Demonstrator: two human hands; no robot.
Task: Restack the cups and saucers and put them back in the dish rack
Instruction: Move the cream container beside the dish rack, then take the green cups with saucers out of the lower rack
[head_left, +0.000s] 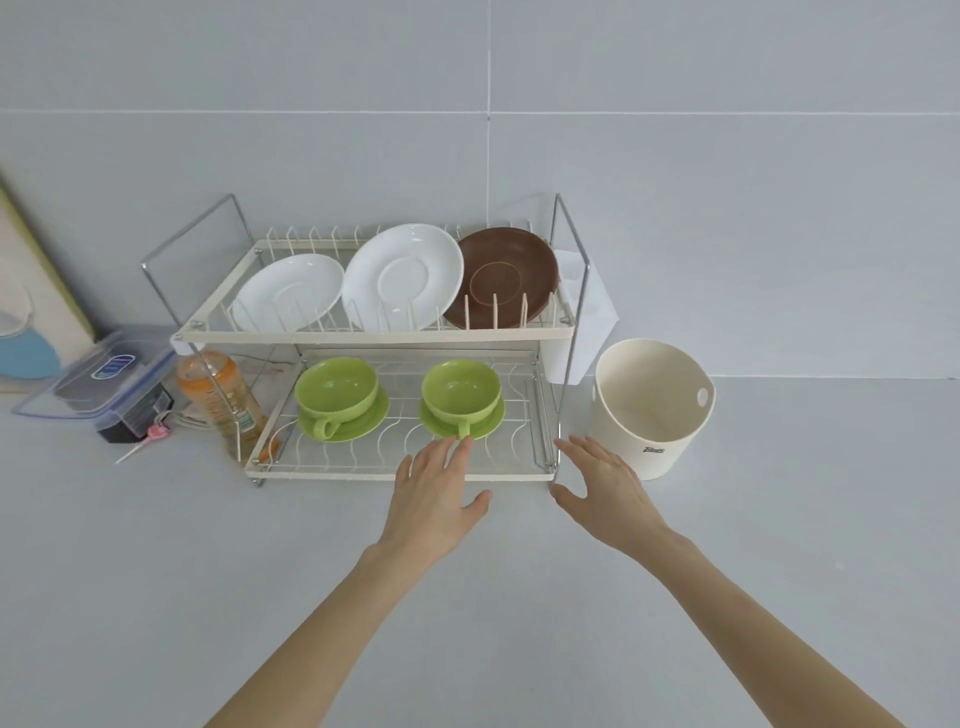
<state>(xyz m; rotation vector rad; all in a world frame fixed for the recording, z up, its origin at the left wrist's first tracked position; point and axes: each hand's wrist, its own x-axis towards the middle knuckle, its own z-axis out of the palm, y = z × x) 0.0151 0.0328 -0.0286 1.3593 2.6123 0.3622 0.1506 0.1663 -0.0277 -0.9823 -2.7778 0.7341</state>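
Note:
A two-tier white wire dish rack stands against the wall. On its lower shelf sit two green cups, each on a green saucer: the left cup on its saucer, the right cup on its saucer. My left hand is open with fingers spread, its fingertips just below the right cup's handle. My right hand is open beside the rack's front right post, holding nothing.
The upper tier holds two white saucers and a brown saucer. A cream bucket stands right of the rack. An orange bottle, a lidded plastic box and a pink-tipped stick lie to the left.

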